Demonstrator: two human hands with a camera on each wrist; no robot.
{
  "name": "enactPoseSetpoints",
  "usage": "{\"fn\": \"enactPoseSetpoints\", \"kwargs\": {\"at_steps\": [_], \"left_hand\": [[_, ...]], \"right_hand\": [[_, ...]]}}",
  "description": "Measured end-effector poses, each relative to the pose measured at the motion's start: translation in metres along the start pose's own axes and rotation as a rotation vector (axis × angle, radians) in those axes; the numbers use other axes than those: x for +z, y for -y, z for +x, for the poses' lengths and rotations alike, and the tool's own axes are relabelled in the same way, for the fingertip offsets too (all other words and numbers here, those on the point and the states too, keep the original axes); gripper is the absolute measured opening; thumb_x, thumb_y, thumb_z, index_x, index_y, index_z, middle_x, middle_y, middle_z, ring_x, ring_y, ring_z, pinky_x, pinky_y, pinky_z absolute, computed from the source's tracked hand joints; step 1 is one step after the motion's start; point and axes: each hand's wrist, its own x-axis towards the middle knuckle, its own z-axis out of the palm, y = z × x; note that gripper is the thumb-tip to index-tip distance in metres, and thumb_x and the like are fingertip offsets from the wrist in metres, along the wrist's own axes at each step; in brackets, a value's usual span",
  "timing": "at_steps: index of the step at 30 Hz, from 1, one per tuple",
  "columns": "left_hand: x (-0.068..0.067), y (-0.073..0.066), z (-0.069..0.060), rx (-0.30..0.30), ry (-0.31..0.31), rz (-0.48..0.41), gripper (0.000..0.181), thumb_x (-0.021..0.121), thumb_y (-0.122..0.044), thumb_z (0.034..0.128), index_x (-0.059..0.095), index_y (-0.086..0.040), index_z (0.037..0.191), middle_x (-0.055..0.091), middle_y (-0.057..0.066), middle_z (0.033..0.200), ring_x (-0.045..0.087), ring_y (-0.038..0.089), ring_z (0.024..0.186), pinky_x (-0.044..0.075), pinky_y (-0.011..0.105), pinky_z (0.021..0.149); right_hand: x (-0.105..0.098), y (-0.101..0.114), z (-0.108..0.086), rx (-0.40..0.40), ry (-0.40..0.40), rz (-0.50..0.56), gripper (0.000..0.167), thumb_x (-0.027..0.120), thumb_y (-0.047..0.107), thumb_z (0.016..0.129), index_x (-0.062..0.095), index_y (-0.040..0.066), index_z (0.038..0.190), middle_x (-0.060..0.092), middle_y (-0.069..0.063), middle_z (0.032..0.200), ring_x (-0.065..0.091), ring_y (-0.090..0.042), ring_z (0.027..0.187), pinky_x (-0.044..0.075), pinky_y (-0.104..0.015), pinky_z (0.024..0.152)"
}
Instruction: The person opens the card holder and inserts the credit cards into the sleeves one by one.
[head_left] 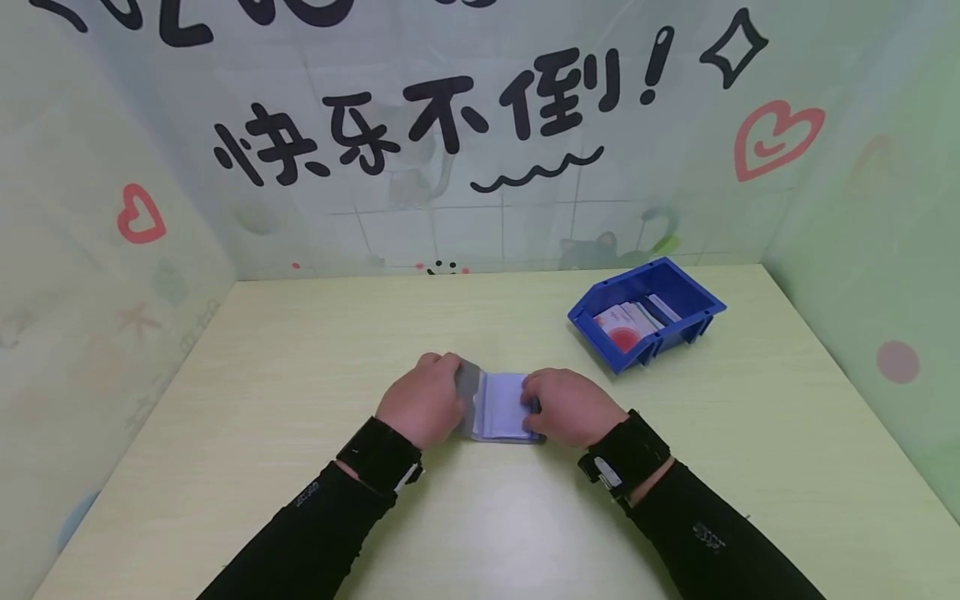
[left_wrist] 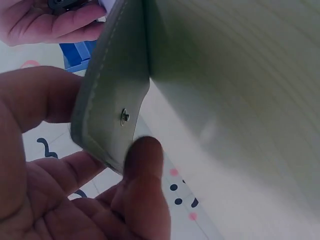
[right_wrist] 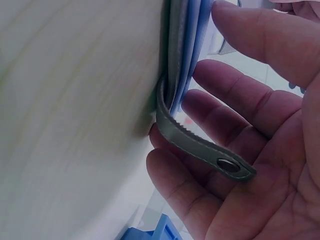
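A small grey card holder (head_left: 470,392) lies opened on the table, its pale violet sleeves (head_left: 504,408) facing up. My left hand (head_left: 422,402) pinches the left cover, which is lifted at an angle; a metal snap stud (left_wrist: 125,117) shows on its outside in the left wrist view. At the opposite edge, my right hand (head_left: 573,407) holds the sleeves' side with thumb and curled fingers. A grey closing strap (right_wrist: 200,145) with a snap hole sticks out towards the right palm. What the sleeves contain cannot be made out.
On the table's back right stands a blue bin (head_left: 678,287) with several cards or small boxes (head_left: 626,325) inside. The light wooden table (head_left: 337,333) is bordered by printed cloth walls (head_left: 480,225) at the back and both sides.
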Motion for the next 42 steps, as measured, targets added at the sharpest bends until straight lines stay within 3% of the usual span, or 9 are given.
{"fn": "enactPoseSetpoints", "kwargs": {"at_steps": [4, 7, 10, 18, 25, 31, 34, 42], "left_hand": [[0.004, 0.003, 0.000, 0.015, -0.030, 0.054, 0.046, 0.063, -0.012, 0.0968, 0.063, -0.002, 0.141, 0.052, 0.022, 0.154, 0.068, 0.038, 0.114, 0.061, 0.049, 0.092], [0.007, 0.004, 0.000, 0.032, -0.042, 0.101, 0.042, 0.060, -0.011, 0.0956, 0.068, -0.002, 0.136, 0.053, 0.021, 0.155, 0.061, 0.045, 0.128, 0.058, 0.053, 0.098], [0.010, 0.006, 0.001, 0.058, -0.030, 0.139, 0.039, 0.060, -0.012, 0.0954, 0.070, -0.001, 0.132, 0.058, 0.019, 0.152, 0.059, 0.043, 0.134, 0.055, 0.055, 0.104], [0.017, 0.007, 0.001, 0.117, 0.027, 0.137, 0.038, 0.070, -0.022, 0.0949, 0.071, -0.002, 0.127, 0.070, 0.018, 0.133, 0.068, 0.034, 0.119, 0.061, 0.050, 0.091], [0.019, 0.007, 0.001, 0.121, 0.032, 0.176, 0.044, 0.074, -0.031, 0.0944, 0.071, -0.004, 0.129, 0.070, 0.017, 0.134, 0.068, 0.034, 0.119, 0.060, 0.050, 0.094], [0.020, 0.007, -0.001, 0.133, 0.020, 0.194, 0.046, 0.076, -0.034, 0.0927, 0.072, -0.004, 0.127, 0.070, 0.017, 0.132, 0.068, 0.034, 0.117, 0.060, 0.050, 0.095], [0.019, 0.007, -0.002, 0.125, 0.021, 0.180, 0.047, 0.076, -0.034, 0.0928, 0.072, -0.004, 0.128, 0.068, 0.017, 0.135, 0.067, 0.034, 0.119, 0.059, 0.051, 0.096], [0.014, 0.006, -0.002, 0.100, 0.018, 0.117, 0.053, 0.073, -0.032, 0.0938, 0.066, -0.005, 0.139, 0.060, 0.019, 0.148, 0.059, 0.036, 0.136, 0.054, 0.053, 0.106]], "right_hand": [[-0.001, 0.001, -0.001, 0.011, 0.005, -0.005, 0.023, 0.083, 0.024, 0.091, 0.080, 0.008, 0.107, 0.073, -0.002, 0.114, 0.063, -0.020, 0.099, 0.055, -0.042, 0.103], [-0.001, 0.001, 0.000, 0.023, 0.010, -0.008, 0.025, 0.083, 0.024, 0.091, 0.079, 0.008, 0.109, 0.074, -0.004, 0.118, 0.064, -0.022, 0.104, 0.053, -0.043, 0.107], [0.000, 0.001, 0.001, 0.037, 0.015, -0.010, 0.027, 0.083, 0.025, 0.091, 0.079, 0.007, 0.111, 0.074, -0.005, 0.121, 0.064, -0.023, 0.107, 0.052, -0.044, 0.110], [-0.003, 0.001, 0.001, 0.033, 0.004, -0.013, 0.028, 0.084, 0.023, 0.090, 0.079, 0.006, 0.112, 0.074, -0.005, 0.122, 0.065, -0.023, 0.109, 0.052, -0.045, 0.110], [-0.004, -0.001, 0.001, 0.029, 0.005, -0.017, 0.030, 0.083, 0.023, 0.091, 0.079, 0.005, 0.116, 0.072, -0.008, 0.131, 0.066, -0.027, 0.120, 0.049, -0.047, 0.114], [-0.004, -0.002, 0.000, 0.002, -0.002, -0.005, 0.029, 0.083, 0.025, 0.091, 0.077, 0.006, 0.112, 0.075, -0.006, 0.119, 0.066, -0.024, 0.108, 0.052, -0.045, 0.108], [-0.008, -0.003, -0.001, 0.011, -0.036, 0.026, 0.031, 0.080, 0.027, 0.094, 0.076, 0.006, 0.116, 0.075, -0.005, 0.117, 0.066, -0.024, 0.107, 0.054, -0.045, 0.105], [-0.031, -0.011, -0.002, 0.097, -0.167, 0.067, 0.040, 0.072, 0.030, 0.100, 0.071, 0.003, 0.130, 0.071, -0.014, 0.133, 0.064, -0.033, 0.127, 0.052, -0.050, 0.110]]}}
